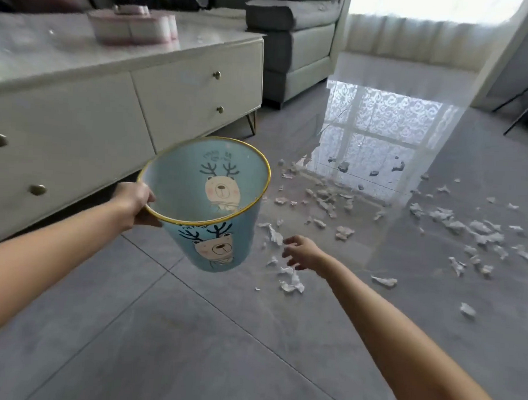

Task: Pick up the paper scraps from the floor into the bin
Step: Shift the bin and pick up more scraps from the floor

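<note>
My left hand (pixel 137 203) grips the gold rim of a light blue bin (pixel 215 249) printed with a deer-bear picture, holding it tilted above the grey floor. The bin looks empty inside. My right hand (pixel 303 252) reaches out low to the right of the bin, fingers spread and relaxed, holding nothing. It hovers over crumpled white paper scraps (pixel 291 284) lying just beneath and beside it. Several more paper scraps (pixel 326 202) lie farther ahead, and another scatter (pixel 479 233) spreads to the right.
A white drawer cabinet (pixel 109 108) with brass knobs runs along the left, with pink-white boxes (pixel 134 28) on top. A grey sofa (pixel 296 50) stands behind it. Bright window light reflects off the glossy floor (pixel 380 129). A dark stand leg (pixel 526 111) is at far right.
</note>
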Tool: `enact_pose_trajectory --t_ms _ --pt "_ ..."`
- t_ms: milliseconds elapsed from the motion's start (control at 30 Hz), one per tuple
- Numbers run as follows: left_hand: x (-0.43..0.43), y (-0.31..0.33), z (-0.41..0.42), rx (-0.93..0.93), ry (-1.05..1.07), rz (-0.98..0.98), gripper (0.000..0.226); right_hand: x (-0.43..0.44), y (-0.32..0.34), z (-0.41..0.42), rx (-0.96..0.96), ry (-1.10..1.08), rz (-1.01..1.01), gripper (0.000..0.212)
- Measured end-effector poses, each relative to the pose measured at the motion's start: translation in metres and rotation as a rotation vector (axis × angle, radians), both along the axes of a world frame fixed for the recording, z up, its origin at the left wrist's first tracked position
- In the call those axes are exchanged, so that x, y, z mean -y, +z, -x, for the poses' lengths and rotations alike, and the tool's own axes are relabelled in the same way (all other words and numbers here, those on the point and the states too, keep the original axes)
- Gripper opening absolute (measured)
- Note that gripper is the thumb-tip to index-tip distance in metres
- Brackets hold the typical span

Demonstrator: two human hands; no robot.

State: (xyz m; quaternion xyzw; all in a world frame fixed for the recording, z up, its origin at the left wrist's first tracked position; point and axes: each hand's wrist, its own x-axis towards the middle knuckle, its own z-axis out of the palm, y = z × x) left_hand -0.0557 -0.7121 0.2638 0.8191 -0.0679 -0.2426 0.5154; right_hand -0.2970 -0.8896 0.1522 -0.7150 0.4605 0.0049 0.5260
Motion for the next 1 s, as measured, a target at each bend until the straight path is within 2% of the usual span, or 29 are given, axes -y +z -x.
enact_pose_trajectory --t_ms 33,167,367,433,533,633,700,767,833,1000 --pt "-0.001 0.008 0.001 0.013 0.030 -0.012 0.007 0.001 0.007 -0.001 0.019 0.016 -0.006 0.034" --pt "-0.008 0.023 -0.009 0.049 0.131 -0.051 0.022 0.009 0.027 -0.025 0.099 0.057 0.005 0.034" --pt "-0.043 -0.008 -0.099 0.017 0.173 -0.101 0.023 0.008 0.021 -0.111 0.101 0.149 0.044 0.032" --pt "-0.046 -0.020 -0.147 -0.058 0.181 -0.068 0.022 0.002 0.003 -0.160 0.068 0.159 0.064 0.032" --pt "-0.047 -0.036 -0.184 -0.089 0.147 -0.045 0.020 0.004 -0.020 -0.209 -0.034 0.144 0.095 0.035" --pt "-0.052 -0.044 -0.227 -0.021 0.063 -0.046 0.008 0.004 -0.032 -0.263 -0.213 0.247 0.160 0.040" --pt "-0.054 -0.053 -0.259 0.034 0.012 -0.068 0.027 0.003 -0.029 -0.287 -0.305 0.318 0.186 0.042" --pt "-0.051 -0.072 -0.303 0.021 -0.040 -0.078 0.027 0.005 -0.028 -0.310 -0.383 0.361 0.204 0.044" --pt "-0.048 -0.066 -0.303 0.018 -0.063 -0.070 0.010 0.012 -0.029 -0.323 -0.470 0.411 0.228 0.047" --pt "-0.042 -0.088 -0.311 0.166 -0.120 -0.090 0.027 0.044 -0.041 -0.340 -0.550 0.502 0.292 0.055"
